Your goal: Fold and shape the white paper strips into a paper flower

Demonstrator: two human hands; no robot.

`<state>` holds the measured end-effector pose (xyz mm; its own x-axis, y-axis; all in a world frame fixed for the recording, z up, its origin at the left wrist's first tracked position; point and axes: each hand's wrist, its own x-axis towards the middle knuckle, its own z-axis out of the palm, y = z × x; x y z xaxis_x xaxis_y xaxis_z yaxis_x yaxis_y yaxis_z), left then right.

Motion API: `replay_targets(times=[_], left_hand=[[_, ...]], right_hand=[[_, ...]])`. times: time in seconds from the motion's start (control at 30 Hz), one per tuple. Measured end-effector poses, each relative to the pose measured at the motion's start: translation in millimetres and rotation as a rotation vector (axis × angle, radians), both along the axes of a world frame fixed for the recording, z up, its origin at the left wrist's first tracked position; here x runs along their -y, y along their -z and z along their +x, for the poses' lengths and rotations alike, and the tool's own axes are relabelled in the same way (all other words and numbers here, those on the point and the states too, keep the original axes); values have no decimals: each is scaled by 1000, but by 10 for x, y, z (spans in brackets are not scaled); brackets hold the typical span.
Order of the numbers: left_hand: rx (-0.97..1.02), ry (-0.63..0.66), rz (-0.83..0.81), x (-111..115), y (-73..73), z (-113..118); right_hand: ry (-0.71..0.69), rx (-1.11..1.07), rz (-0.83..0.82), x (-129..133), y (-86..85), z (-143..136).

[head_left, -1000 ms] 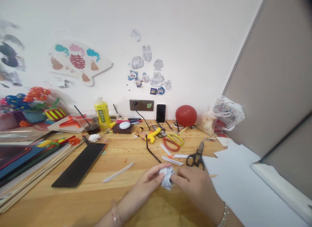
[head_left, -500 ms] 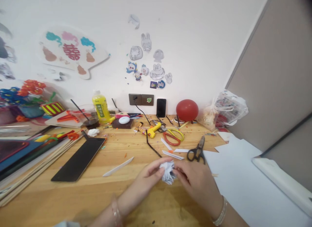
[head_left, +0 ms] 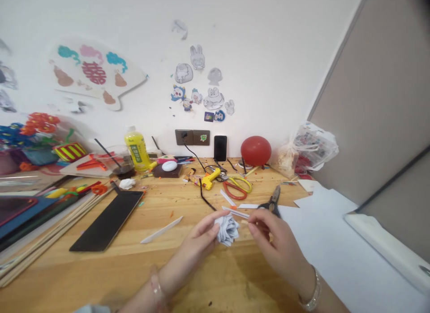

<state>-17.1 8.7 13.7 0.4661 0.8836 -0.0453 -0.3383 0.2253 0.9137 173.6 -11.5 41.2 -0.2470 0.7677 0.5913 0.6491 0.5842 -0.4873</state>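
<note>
A rose-like flower of pale, layered paper is gripped in my left hand, its ruffled petals turned to the right. My right hand is a short way to the right of it, not touching, with thumb and fingertips bent close together. Whatever lies between them, if anything, cannot be made out. A small pale tip shows just left of those fingertips. Behind the hands lie white paper strips and black-handled scissors, partly covered by my right hand.
White paper sheets cover the right side. A black tablet-like slab and a lone paper strip lie left. Farther back are a yellow glue gun, red-and-yellow scissors, a red balloon, a phone and a yellow bottle.
My right hand has drawn away from the paper flower to the right. The flower, in my left hand, has shifted slightly left and up and shows more of its petals.
</note>
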Motion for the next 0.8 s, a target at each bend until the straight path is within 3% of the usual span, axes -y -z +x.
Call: replay_targets(times=[0.17,0.4,0.8], left_hand=[[-28,-26,9,-4,1,-8],[-120,-26,98,-18,24,-19],[-97,-3,117,-10,-9,-26]], right_hand=[[-76,208,211,6,23,-70],[-41,226,191,7,50,-106],[-117,79,64,3,-28,-78]])
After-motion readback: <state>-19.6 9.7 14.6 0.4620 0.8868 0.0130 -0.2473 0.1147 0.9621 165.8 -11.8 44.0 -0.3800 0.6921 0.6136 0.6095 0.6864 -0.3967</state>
